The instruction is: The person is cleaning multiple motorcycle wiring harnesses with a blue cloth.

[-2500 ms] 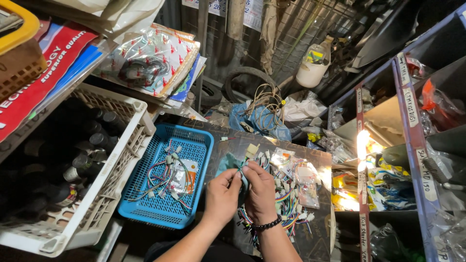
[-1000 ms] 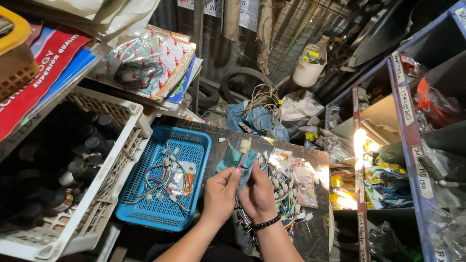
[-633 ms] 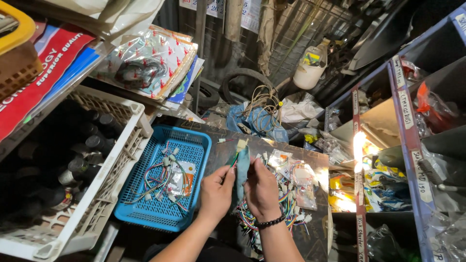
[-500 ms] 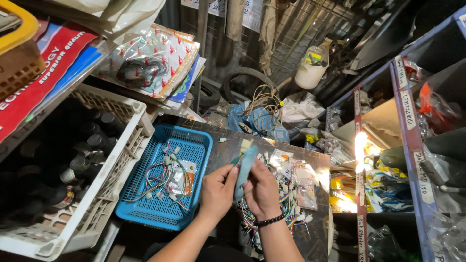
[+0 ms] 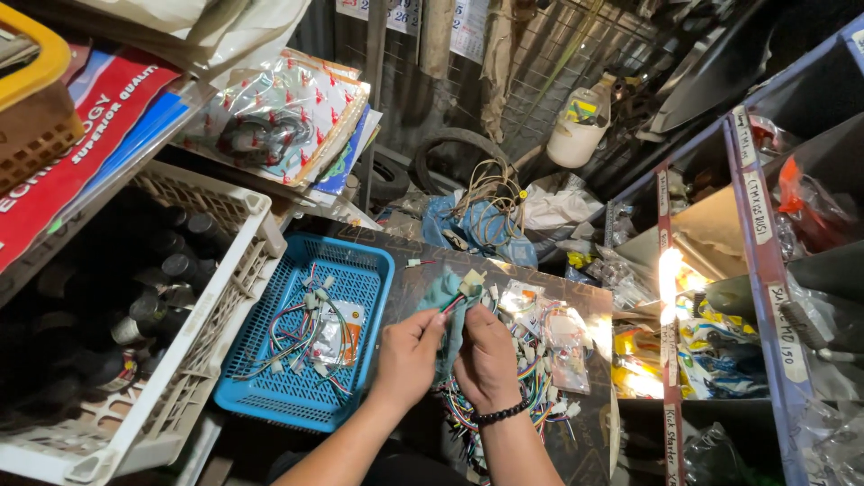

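— Scanning from the far left: what's over there?

— White crate (image 5: pixel 211 310) packed with dark cylinders, too shadowed for me to say what they are. Its near corner runs off the bottom edge. Above it, glossy packets (image 5: pixel 279 117) stacked on a shelf.

— And next along?

— Blue basket (image 5: pixel 360 279), just beside the crate, with a tangle of coloured wires and white connectors (image 5: pixel 310 337) lying in it. Right of that, my left hand (image 5: pixel 407 358), fingers pinched on a wire bundle (image 5: pixel 457 301) with a small pale plug at its top.

— The other hand?

— My right hand (image 5: pixel 486 364) touches the left, clenched on the same bundle from behind. A teal cloth-like piece sits between my hands; I can't tell whether it's part of the bundle. The bundle is held above the dark board (image 5: pixel 423 274).

— Beyond that?

— Loose wire harnesses (image 5: pixel 540 351) spread under my right wrist, partly covered by it. Blue metal shelving (image 5: pixel 765 252) on the far right, its bins too dim to read, with a bright glare spot (image 5: pixel 669 270).
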